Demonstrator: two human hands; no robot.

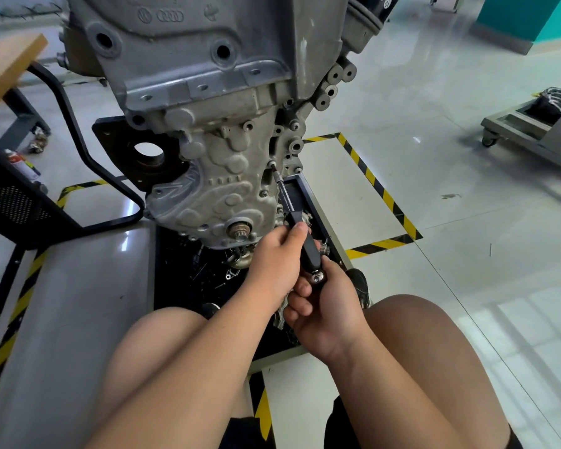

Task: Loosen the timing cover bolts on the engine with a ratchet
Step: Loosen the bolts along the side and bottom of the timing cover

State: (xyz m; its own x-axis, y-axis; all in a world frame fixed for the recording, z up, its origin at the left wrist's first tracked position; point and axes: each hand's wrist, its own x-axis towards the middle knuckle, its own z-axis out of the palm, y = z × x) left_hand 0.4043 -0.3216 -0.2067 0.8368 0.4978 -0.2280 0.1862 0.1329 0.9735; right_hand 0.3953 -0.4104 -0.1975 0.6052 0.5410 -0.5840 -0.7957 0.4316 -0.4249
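Gripping the ratchet (307, 246) with both hands. Its thin shaft runs up and left from the black handle, and the tip sits on a bolt (272, 164) at the right edge of the timing cover (221, 176).

- Left hand (280, 256): fingers curled round the upper part of the handle, thumb lying along the top, just below where the shaft begins.
- Right hand (324, 307): wrapped round the lower end of the handle, with the chrome end cap showing between thumb and fingers. The two hands touch.
- The handle points back toward the person, roughly in line with the shaft.

The engine (208, 59) hangs nose-down in front of the knees, cover facing the camera. The crank stub (240, 231) sticks out at the cover's bottom, just left of the left hand. More bolts sit along the cover's edge; can't tell which are loose.

A dark tray (308, 192) under the engine holds small loose parts, too cluttered to identify. Yellow-black tape (382, 196) marks the floor to the right. Wooden tabletop (7, 66) at far left, a spray can (20, 163) below it. Wheeled cart (531, 131) at far right, well apart from the engine.
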